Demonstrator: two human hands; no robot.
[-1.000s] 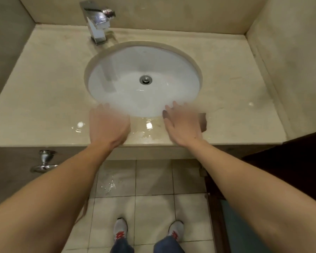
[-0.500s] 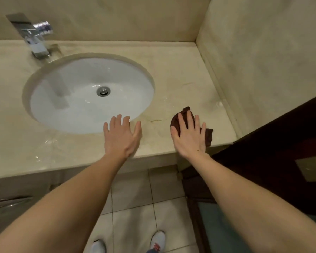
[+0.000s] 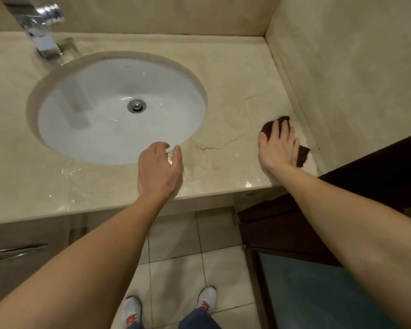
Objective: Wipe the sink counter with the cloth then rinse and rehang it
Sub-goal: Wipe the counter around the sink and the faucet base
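Right hand [image 3: 277,150] flat on cloth [image 3: 303,156], grip wide, pressing it to tabletop [image 3: 235,79] near right wall. Left hand [image 3: 159,167] grip loose, empty, by sink [image 3: 105,129]. Risk: wet surface, unpinched cloth may slide off front edge.

This is a bathroom or a washroom. A white oval basin [image 3: 100,129] is set under a beige marble counter [image 3: 228,74], with a chrome drain plug [image 3: 136,106] in its middle and a chrome faucet [image 3: 42,36] standing at the counter's back left corner. The back wall [image 3: 152,13] and the right wall [image 3: 354,67] are covered in similar beige stone. Water [image 3: 64,172] shines near the counter's front edge. Below, the floor [image 3: 176,276] has pale square tiles, a metal bar [image 3: 14,251] is fixed under the counter's left part, and a dark wood panel [image 3: 365,167] stands at the right.
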